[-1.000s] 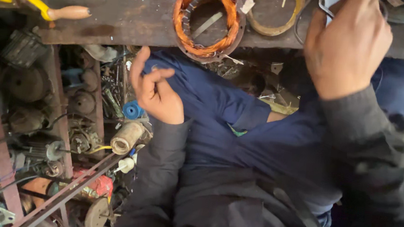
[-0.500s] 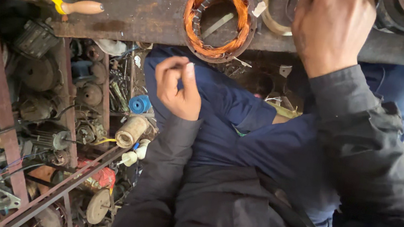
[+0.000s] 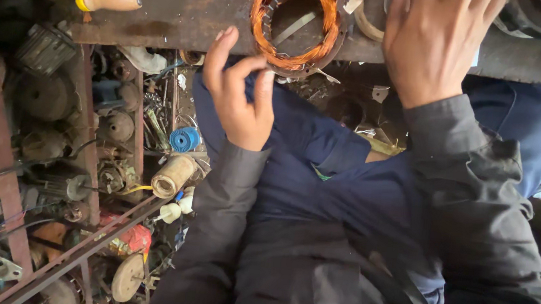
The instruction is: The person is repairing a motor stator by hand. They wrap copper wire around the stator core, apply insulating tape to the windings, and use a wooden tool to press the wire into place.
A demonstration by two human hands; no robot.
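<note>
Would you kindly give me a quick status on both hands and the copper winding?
Left hand empty, fingers curled beside stator winding. Right hand flat on workbench, contents hidden. Nothing between left hand and winding.

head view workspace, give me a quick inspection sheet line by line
surface: rusty metal bench top, scratched, with small scraps
job's things: motor stator with copper windings lying flat at the bench edge
clutter: yellow tool with wooden handle; another ring beside the stator
grippers: left hand raised just below the stator, fingers loosely curled, holding nothing; right hand resting palm down on the bench
cables: thin wires among the parts below
surroundings: rusty rack of old motor parts, blue spool
</note>
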